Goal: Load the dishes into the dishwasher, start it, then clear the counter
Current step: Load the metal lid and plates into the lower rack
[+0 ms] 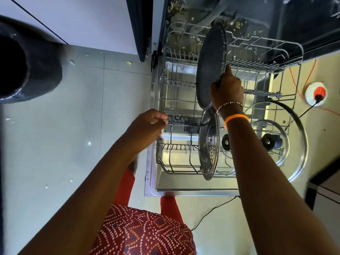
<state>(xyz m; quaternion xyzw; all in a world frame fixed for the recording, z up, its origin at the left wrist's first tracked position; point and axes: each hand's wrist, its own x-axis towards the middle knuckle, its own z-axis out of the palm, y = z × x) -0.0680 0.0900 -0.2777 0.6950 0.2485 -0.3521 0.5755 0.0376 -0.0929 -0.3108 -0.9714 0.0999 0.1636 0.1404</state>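
Observation:
The dishwasher's lower rack is pulled out over the open door. My right hand grips the edge of a dark speckled round pan that stands on edge in the middle of the rack. My left hand has its fingers curled at the rack's left rim wire. A glass lid stands on edge just in front of the pan. To the right, a large glass lid with a black knob leans in the rack, and a smaller lid shows behind my right forearm.
The upper rack juts out above the far end, with food bits on the tub floor behind it. A dark round bin stands on the tiled floor at left. An orange cable and a white socket lie at right; a black cord runs below the door.

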